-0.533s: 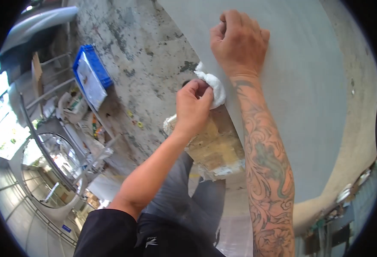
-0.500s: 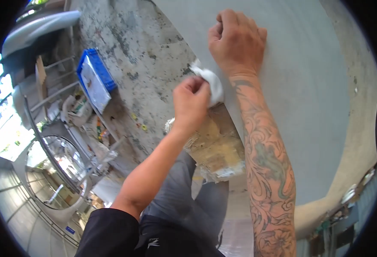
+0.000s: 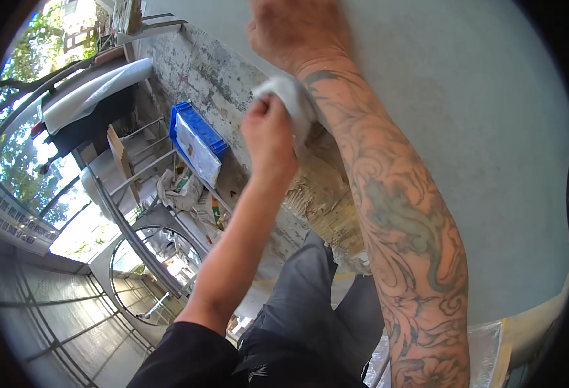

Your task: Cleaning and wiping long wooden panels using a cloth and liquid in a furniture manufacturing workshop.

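My left hand (image 3: pixel 268 139) is closed around a crumpled white cloth (image 3: pixel 291 100), blurred by motion, which hangs beside the edge of a large smooth grey surface (image 3: pixel 491 194). My right hand (image 3: pixel 300 32) is over that grey surface at the top of the view. Its fingers are cut off by the picture's edge and smeared, so what they hold, if anything, is hidden. The tattooed right forearm crosses in front of the surface. Between my arms shows a tan, rough-edged, flaking piece (image 3: pixel 320 200) at the grey surface's edge.
A blue plastic crate (image 3: pixel 200 136) stands at left on a metal rack, with crumpled bags (image 3: pixel 184 187) below it. Behind is a paint-stained grey floor or wall (image 3: pixel 200 61). A round metal-framed opening (image 3: pixel 152 275) lies lower left; a white roll (image 3: pixel 97 90) lies upper left.
My view has shifted, showing more of the rack and greenery at left. The right hand has gone up and left, partly out of view. My left hand has moved slightly up and left with the cloth.
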The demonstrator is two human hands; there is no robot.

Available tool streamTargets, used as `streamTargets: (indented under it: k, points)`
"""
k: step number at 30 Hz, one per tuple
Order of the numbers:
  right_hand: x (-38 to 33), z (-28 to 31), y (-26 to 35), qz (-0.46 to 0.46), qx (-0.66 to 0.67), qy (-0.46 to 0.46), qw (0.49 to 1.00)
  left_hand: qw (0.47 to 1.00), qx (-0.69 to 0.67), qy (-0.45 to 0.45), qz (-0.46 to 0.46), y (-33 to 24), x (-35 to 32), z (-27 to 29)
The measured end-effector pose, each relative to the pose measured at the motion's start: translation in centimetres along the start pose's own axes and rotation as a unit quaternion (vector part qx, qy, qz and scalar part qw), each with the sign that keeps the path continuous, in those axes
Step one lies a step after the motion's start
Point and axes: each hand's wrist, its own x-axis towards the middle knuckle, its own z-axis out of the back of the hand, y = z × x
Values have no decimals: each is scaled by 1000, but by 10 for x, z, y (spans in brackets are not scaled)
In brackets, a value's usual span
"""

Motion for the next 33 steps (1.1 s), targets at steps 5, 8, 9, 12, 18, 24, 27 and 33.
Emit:
streamTargets:
  k: [5, 8, 9, 12, 18, 24, 27, 33]
  points:
    - [16, 22, 24, -12, 43, 26, 999, 981, -120, -70, -135, -84, 162, -3]
    - [10, 1, 18, -23, 12, -9, 1000, 974, 78, -139, -164, -49, 133, -2]
    - [3, -3, 13, -23, 5, 3, 1000, 981, 107, -68, -148, -27, 87, -1]
    - [4, 1, 1, -9, -27, 29, 999, 943, 272, 2, -190, 16, -11, -13]
    - [15, -3, 20, 13, -5, -27, 1000, 987, 2, -45, -151, -53, 141, -1]
    - [7, -12, 19, -11, 59, 17, 998, 966, -177, 45, -184, -56, 107, 78]
    - [3, -18, 4, 0, 72, -18, 997, 956, -270, 66, -94, -102, 45, 114]
    - [-4, -3, 4, -13, 66, 21, 997, 884, -129, -113, -435, -154, 1, 87]
